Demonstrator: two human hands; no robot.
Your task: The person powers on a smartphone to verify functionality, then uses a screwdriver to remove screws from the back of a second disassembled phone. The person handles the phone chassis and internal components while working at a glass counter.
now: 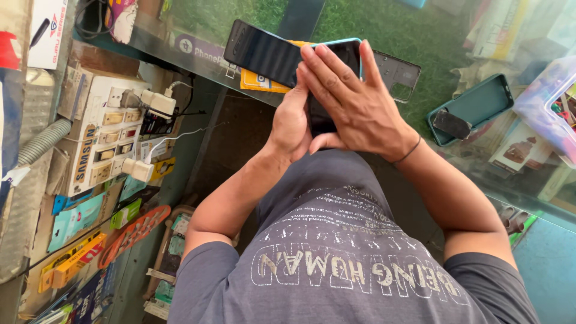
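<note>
I hold a dark phone in a teal case (pixel 344 50) upright in front of my chest, at the edge of a glass counter (pixel 180 48). My left hand (pixel 291 123) grips its lower left side from behind. Across the front of the phone lies my right hand (pixel 354 99), fingers spread flat and pointing up to the left. Most of the phone is hidden by both hands; only its top edge and a strip near the bottom show.
On the counter lie a second dark phone (pixel 261 53) over a yellow card (pixel 259 82), a clear phone case (pixel 401 73), and a teal case (pixel 480 103) with a small dark object (pixel 451 124). At left is a switchboard (pixel 105 138) with white plugs (pixel 138 170).
</note>
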